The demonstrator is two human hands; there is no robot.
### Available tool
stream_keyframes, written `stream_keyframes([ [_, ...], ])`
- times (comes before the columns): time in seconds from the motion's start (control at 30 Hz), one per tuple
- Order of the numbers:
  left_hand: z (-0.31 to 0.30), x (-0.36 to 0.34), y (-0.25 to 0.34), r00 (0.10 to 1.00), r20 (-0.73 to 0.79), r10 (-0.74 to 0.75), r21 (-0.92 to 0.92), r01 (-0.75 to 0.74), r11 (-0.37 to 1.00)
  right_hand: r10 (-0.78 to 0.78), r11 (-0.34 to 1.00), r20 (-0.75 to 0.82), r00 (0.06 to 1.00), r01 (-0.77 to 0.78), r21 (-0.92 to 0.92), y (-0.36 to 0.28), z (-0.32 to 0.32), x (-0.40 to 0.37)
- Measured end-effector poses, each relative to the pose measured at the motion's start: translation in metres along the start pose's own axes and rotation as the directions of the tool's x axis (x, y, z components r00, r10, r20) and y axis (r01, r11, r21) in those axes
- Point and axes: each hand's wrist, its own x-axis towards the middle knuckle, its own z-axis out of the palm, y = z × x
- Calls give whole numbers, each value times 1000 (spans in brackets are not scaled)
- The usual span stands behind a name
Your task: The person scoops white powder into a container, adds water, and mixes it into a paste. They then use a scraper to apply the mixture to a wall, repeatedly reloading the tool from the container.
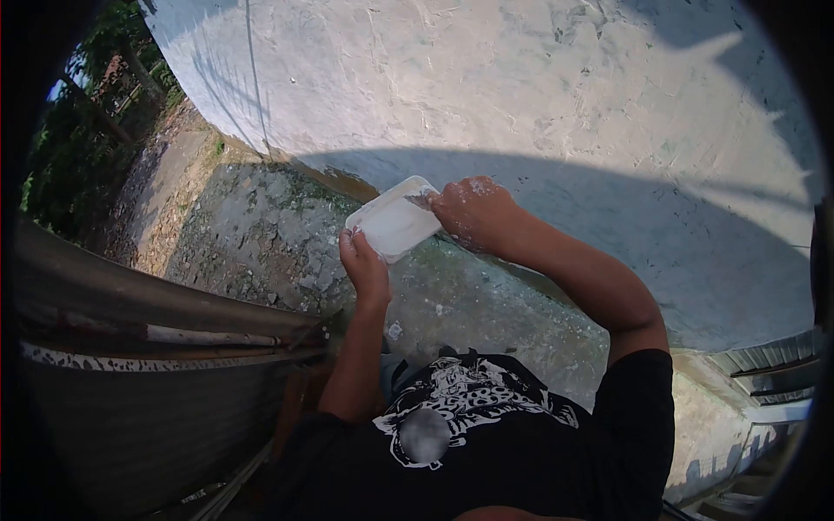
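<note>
A shallow white tray [393,224] with white paste in it is tilted in front of me. My left hand [365,265] grips its lower left corner, thumb over the rim. At the tray's upper right, my right hand [476,211] is closed around a small scraper [420,200], whose blade lies over the paste. White smears mark the fingers and back of my right hand. The scraper's handle is hidden inside my fist.
A pale, rough plastered wall [486,95] fills the top and right, partly in shadow. Rubble-strewn ground [261,234] runs along its foot. Dark corrugated sheeting [148,417] with a pipe [208,336] stands at the left. Trees [78,165] are at the upper left.
</note>
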Motion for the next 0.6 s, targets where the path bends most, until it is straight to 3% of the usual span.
stream_keyframes([
  [0.07,-2,3,-3,1000,-21,-18,-9,17,1000,99,983,65,993,-108,146,-9,-5,7],
  [0.17,-8,8,-11,996,-59,-64,31,66,997,80,963,131,988,-110,247,-18,-13,14],
  [0.23,-11,7,-11,999,-50,-17,219,27,975,82,921,213,974,-156,356,-18,-27,23],
  [0.3,-13,5,-9,999,-31,-26,177,31,984,79,867,288,954,-209,452,-6,-29,37],
  [0.37,-16,3,-6,999,-2,-36,143,36,989,7,792,210,978,-134,596,18,-16,43],
  [0.4,-17,2,-4,998,18,-61,79,59,995,90,780,67,994,-113,616,21,-13,39],
  [0.43,-17,1,-4,996,39,-86,13,85,996,86,780,67,994,-109,616,25,-10,39],
  [0.5,-12,-7,-1,997,15,-79,-64,79,995,125,819,-134,983,-26,573,28,-11,43],
  [0.57,-9,-13,-6,998,-7,-69,-141,67,988,108,801,-110,988,-21,599,22,-23,44],
  [0.6,-8,-16,-13,990,2,-140,-200,137,970,93,809,-103,990,-15,587,18,-26,45],
])
